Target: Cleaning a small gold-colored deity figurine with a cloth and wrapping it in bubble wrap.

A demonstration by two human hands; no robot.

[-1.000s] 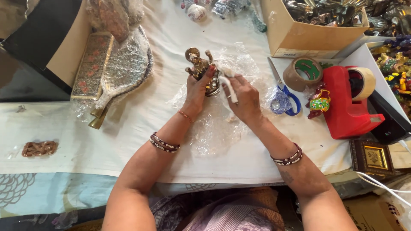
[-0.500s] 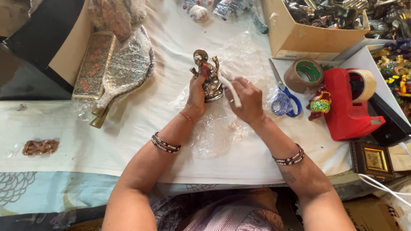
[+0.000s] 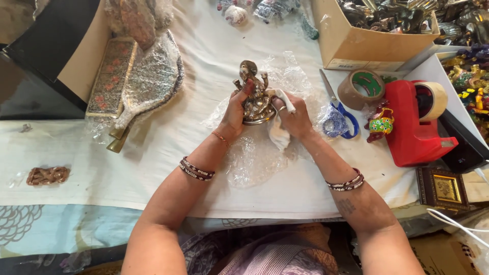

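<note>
The cardboard box (image 3: 374,43) holds metal figures. Your left hand (image 3: 235,109) grips the brass statue (image 3: 253,94); your right hand (image 3: 293,116) fingers hold a white cloth (image 3: 279,133).

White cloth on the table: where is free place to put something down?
Free: the white cloth between the brown braided piece and the bubble wrap sheet. Crowded: right side, around scissors, tape roll, red dispenser.

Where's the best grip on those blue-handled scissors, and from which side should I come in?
Take the scissors by the blue handle loops, coming from the near side. The loops lie toward the person, just right of the right hand; the blades point away toward the cardboard box, and the tape roll crowds their right.
</note>
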